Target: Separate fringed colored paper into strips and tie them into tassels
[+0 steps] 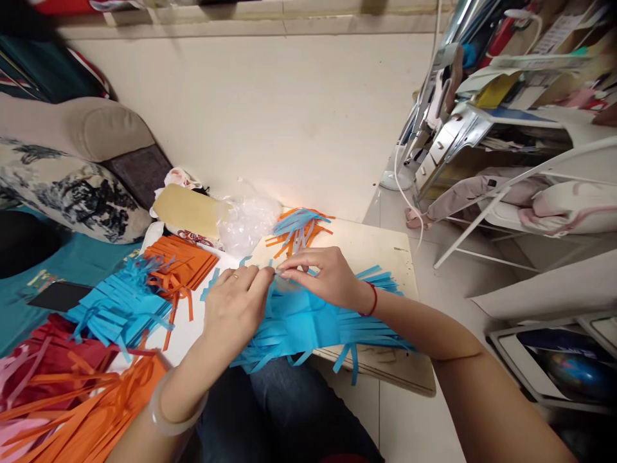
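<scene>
Blue fringed tissue paper point(308, 321) lies spread across the wooden board point(405, 257), its cut strips fanning out on both sides and over the front edge. Above its far edge my left hand point(238, 299) is closed, the thumb and forefinger pinched together. My right hand point(332, 276) meets it fingertip to fingertip, also in a pinch. Something small and thin is between the fingertips, too small to name. Beyond the hands a bundle of blue and orange paper strips point(301, 228) rests on the board.
Stacks of fringed paper lie on my left: orange point(193, 260), blue point(123, 302) and red point(72, 347). A dark phone point(60, 296) is beside them. A clear plastic bag point(248, 222) sits against the wall. On the right stands a white-framed chair point(482, 231).
</scene>
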`<state>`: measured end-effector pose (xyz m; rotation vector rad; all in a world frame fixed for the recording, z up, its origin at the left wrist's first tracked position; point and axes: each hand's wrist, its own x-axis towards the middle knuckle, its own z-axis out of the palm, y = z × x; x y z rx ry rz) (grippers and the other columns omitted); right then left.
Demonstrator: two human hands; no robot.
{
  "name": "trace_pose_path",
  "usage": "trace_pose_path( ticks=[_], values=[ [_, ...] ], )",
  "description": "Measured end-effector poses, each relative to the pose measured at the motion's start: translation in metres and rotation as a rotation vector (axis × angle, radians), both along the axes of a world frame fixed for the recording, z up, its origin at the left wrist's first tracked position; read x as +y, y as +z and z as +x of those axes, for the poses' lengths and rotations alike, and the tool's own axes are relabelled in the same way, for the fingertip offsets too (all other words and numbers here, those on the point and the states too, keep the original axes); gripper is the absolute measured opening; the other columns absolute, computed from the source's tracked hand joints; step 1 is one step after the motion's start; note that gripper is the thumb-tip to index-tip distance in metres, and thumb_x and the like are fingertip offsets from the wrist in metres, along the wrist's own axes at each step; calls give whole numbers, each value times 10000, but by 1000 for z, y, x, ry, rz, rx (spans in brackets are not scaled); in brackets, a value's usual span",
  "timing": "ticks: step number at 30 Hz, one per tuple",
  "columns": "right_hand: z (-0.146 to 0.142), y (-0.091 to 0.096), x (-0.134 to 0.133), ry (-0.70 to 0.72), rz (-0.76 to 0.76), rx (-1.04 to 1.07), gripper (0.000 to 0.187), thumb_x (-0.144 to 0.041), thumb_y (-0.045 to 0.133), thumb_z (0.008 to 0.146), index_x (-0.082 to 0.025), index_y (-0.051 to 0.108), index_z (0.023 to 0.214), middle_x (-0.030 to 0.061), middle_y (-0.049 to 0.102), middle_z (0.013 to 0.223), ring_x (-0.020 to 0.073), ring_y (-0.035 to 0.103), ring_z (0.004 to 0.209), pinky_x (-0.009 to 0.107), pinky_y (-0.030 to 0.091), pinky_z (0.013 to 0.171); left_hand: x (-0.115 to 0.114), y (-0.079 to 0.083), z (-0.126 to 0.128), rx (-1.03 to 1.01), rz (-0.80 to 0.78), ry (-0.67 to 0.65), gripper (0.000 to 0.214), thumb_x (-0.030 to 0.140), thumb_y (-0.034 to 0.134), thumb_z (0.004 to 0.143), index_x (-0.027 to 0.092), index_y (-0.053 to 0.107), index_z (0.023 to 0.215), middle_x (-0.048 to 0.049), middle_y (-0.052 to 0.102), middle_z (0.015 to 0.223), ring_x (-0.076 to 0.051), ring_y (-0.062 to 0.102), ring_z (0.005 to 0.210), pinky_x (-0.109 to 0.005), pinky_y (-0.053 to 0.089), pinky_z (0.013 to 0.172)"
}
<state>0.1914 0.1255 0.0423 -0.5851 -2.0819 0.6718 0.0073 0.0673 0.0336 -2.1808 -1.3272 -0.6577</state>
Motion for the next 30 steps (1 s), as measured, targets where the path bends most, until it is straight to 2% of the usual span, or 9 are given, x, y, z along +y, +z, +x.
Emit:
trace_pose_path(
  ticks=[4, 8, 12, 16, 19, 22, 25, 28, 30],
  values=[
    [9, -1, -6, 23, 152, -98, 130, -222, 577, 892, -179, 697, 916, 53, 730, 914, 142, 660, 843, 270, 516, 800, -3, 0, 3, 95, -21, -35, 218, 110, 368, 918, 176, 571, 874, -52, 583, 696, -221, 534, 668, -342, 357, 658],
    [16, -9, -12, 5, 268, -173, 165, -223, 520, 921, -156, 670, 935, 72, 713, 885, 151, 635, 824, 281, 516, 778, -5, -2, 8, 139, -20, -111, 235, 84, 367, 908, 181, 553, 804, -34, 555, 658, -210, 515, 642, -337, 347, 644],
    [20, -17, -16, -10, 256, -136, 140, -197, 534, 905, -143, 662, 913, 71, 705, 855, 144, 626, 811, 263, 515, 765, -5, -8, 11, 83, -57, -174, 198, 117, 416, 922, 180, 520, 765, -13, 541, 640, -184, 508, 604, -315, 348, 616],
    [25, -21, -17, 2, 74, -68, 108, -228, 649, 840, -144, 688, 896, 45, 715, 808, 118, 637, 722, 230, 506, 701, -2, -14, 14, 83, -87, -186, 163, 127, 409, 932, 170, 505, 808, -18, 563, 671, -185, 525, 611, -319, 359, 619],
    [26, -23, -19, -18, -118, -28, 85, -226, 665, 817, -157, 704, 848, 28, 718, 778, 97, 615, 653, 216, 494, 657, -2, -15, 17, 52, -101, -247, 100, 121, 408, 924, 145, 499, 891, -30, 589, 698, -188, 546, 617, -322, 384, 626],
    [23, -24, -20, 1, -417, 102, 124, -242, 711, 755, -142, 686, 824, 19, 698, 750, 92, 607, 642, 212, 504, 643, -2, -13, 21, -9, -95, -297, 192, 129, 407, 900, 74, 469, 1074, -89, 639, 808, -207, 587, 681, -335, 422, 652],
    [17, -28, -17, 105, -731, 226, 228, -257, 765, 680, -133, 652, 833, 4, 685, 740, 101, 635, 672, 230, 526, 680, -1, -12, 24, -39, -117, -324, 329, 139, 416, 885, 42, 407, 1198, -111, 649, 853, -223, 607, 724, -348, 448, 676],
    [14, -32, -11, 170, -926, 272, 251, -250, 801, 619, -127, 646, 775, -10, 684, 712, 101, 647, 675, 245, 532, 720, 3, -16, 24, -44, -117, -333, 299, 142, 431, 900, 59, 408, 1186, -113, 655, 855, -223, 621, 733, -343, 457, 676],
    [15, -34, -7, 175, -990, 262, 257, -244, 814, 594, -123, 672, 769, -2, 700, 742, 106, 656, 705, 255, 530, 763, 7, -20, 23, -37, -96, -315, 241, 143, 435, 911, 70, 423, 1141, -110, 655, 832, -218, 621, 712, -336, 456, 662]
  ],
)
